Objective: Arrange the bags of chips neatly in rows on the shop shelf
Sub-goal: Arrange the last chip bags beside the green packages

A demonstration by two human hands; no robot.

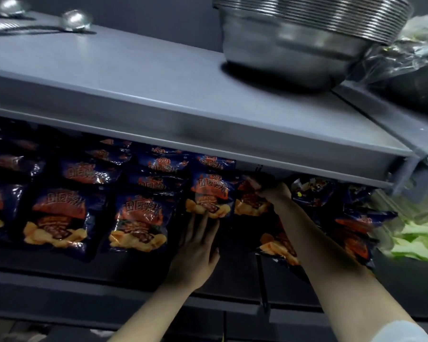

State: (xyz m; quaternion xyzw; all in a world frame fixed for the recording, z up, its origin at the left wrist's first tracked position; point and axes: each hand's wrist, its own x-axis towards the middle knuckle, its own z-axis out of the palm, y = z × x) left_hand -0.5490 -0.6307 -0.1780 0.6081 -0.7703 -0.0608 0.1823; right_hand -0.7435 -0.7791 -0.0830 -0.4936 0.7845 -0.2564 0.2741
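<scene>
Your left hand (198, 245) is pressing flat against a front bag of chips (209, 198); your right hand (273, 191) is gripping another bag (250, 204) deeper on the shelf (84, 275). Left rows (97, 193) are sitting neat; jumbled bags (356, 228) are waiting rightward.

Fingers of right hand (273, 191) lost in shadow, rear chip bags (158, 154) hidden under upper shelf (158, 95), metal utensils (76, 19) blurred

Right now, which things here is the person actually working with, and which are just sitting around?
Part of the job:
rows of chip bags
untidy bags at the right
gripped bag, held by the right hand
front bag, touched by the left hand with flat fingers
lower shelf

Just lying about:
stacked steel bowls
ladles
green vegetables
</scene>
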